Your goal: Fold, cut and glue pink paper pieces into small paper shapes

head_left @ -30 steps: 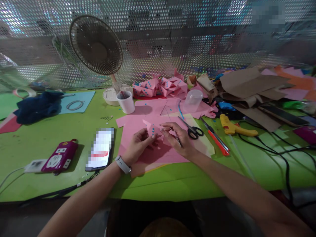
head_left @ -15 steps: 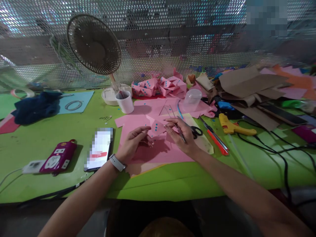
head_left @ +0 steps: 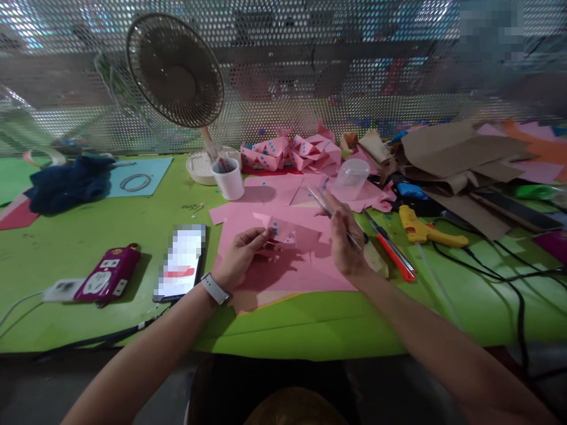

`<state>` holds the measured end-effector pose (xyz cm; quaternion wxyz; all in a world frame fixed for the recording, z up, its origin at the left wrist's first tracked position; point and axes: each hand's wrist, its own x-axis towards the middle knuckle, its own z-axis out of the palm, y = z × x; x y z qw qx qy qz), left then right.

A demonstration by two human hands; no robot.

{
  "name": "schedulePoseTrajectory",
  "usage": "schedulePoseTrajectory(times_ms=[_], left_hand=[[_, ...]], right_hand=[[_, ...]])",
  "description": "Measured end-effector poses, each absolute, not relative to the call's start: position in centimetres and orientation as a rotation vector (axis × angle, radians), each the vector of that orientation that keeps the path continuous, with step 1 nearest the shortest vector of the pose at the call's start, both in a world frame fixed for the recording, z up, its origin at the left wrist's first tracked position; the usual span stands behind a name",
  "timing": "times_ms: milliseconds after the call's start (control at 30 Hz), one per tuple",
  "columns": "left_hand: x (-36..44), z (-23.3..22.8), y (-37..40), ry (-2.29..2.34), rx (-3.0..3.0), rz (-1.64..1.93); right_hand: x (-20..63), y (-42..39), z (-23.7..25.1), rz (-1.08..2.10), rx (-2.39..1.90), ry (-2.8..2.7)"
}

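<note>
One fan, two cups, one phone, one glue gun, two hands.

clear: green table left of pink sheets | blocked — phone, scissors-cutter clutter right

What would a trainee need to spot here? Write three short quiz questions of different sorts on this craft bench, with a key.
1. True or false: the left hand holds a folded pink paper piece with blue dots.
2. Which thin tool does the right hand hold? A) tweezers B) pencil C) paintbrush
3. Fill in: the yellow glue gun lies to the ___ of the red utility knife, seen from the person.

Key
1. True.
2. A; they point up and away towards the clear plastic cup.
3. Right.
</note>
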<state>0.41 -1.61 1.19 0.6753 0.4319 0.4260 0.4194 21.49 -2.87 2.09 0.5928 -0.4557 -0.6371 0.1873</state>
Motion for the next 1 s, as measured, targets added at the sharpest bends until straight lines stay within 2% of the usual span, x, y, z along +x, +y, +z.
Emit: schedulePoseTrajectory(times_ms=[67,333,1000], left_hand=[[0.4,1.1,-1.5,0.956,0.944,0.97],[0.5,1.0,-1.4,0.921,0.906,1.028],[0.8,1.5,-1.7,0.961,0.972,1.047]], right_hand=[[21.6,-3.2,2.5,0.486,-1.082,-1.429],[20.2,-3.6,2.4,1.011,-1.009,-1.298],[20.1,-3.4,1.9,1.054,-1.043,-1.289]])
